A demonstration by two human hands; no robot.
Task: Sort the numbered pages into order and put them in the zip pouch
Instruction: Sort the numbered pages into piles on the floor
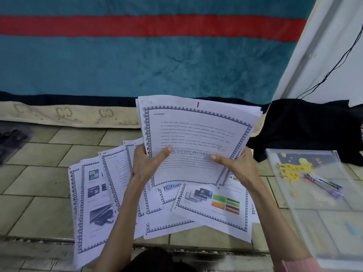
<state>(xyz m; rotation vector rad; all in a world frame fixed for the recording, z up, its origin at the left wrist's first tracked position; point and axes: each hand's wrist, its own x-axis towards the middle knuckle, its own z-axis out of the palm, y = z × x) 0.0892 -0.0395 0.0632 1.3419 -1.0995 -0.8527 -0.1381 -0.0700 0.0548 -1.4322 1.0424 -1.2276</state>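
Observation:
I hold a stack of printed pages (196,138) with blue patterned borders up above the floor; the top sheet is headed STORAGE. My left hand (149,161) grips the stack's lower left edge, thumb on the front. My right hand (233,163) grips its lower right edge, thumb on the front too. Several more bordered pages (94,195) lie fanned out on the tiled floor below the stack, some with pictures. The clear zip pouch (318,195), printed with a yellow giraffe, lies on the floor to the right, holding pens.
A teal blanket with a red stripe (157,55) covers a mattress ahead. Black cloth (306,130) is heaped at right, behind the pouch. A white wall with a black cable (334,65) rises at right. A dark object (13,140) lies at far left.

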